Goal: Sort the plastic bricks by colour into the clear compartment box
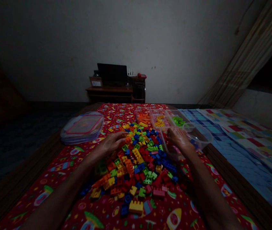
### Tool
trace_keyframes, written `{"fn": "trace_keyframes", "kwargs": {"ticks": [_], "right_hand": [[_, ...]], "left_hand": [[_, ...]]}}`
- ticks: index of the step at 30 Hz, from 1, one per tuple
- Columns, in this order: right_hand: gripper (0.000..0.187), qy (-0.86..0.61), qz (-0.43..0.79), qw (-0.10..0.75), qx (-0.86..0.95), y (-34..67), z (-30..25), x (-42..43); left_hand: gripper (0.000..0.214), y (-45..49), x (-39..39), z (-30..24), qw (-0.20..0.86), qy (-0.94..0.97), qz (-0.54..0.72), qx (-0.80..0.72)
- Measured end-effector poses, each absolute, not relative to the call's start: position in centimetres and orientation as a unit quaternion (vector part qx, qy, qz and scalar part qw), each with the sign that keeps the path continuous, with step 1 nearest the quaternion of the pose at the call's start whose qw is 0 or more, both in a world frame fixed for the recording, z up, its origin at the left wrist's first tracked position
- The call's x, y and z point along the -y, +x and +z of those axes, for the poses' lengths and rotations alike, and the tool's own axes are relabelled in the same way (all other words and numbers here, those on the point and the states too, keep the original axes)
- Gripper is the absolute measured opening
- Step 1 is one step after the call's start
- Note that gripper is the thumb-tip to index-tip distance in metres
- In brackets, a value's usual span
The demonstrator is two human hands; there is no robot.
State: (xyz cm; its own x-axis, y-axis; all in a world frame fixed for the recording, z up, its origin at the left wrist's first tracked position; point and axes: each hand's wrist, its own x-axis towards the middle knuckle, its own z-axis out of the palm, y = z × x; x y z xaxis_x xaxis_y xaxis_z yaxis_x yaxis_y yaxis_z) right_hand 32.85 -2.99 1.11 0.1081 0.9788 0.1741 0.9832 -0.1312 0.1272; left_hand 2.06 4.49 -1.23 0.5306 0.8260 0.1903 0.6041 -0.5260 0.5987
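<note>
A heap of toy building bricks [138, 155] in red, blue, yellow, green, orange and pink lies in front of me. My left hand [115, 140] reaches over its far left side, fingers stretched out and apart, tips close to an orange brick [128, 139]. Over the near clear plastic container [164, 145], right of the heap, is my right hand [179, 138]. Its fingers are curled down, and what they hold, if anything, is hidden. Behind stand clear containers with orange bricks [143, 117], yellow bricks [159, 121] and green bricks [178, 121].
A round clear container [204, 135] stands right of my right hand. Stacked lids [83, 127] lie at the left on the red patterned cloth [61, 172]. Beyond are a desk [112, 90] with a dark monitor [112, 74], and a checkered blue spread [241, 153] on the right.
</note>
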Motion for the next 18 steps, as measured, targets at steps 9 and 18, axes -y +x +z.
{"fn": "trace_keyframes", "kwargs": {"ticks": [9, 18], "right_hand": [[0.029, -0.504, -0.049, 0.233, 0.83, 26.2, 0.7, 4.5], [0.013, -0.476, -0.012, 0.215, 0.853, 23.2, -0.7, 4.6]], "left_hand": [[0.064, 3.0, -3.3, -0.1, 0.342, 0.802, 0.26, -0.414], [0.068, 3.4, -3.0, -0.6, 0.433, 0.782, 0.262, -0.364]]}}
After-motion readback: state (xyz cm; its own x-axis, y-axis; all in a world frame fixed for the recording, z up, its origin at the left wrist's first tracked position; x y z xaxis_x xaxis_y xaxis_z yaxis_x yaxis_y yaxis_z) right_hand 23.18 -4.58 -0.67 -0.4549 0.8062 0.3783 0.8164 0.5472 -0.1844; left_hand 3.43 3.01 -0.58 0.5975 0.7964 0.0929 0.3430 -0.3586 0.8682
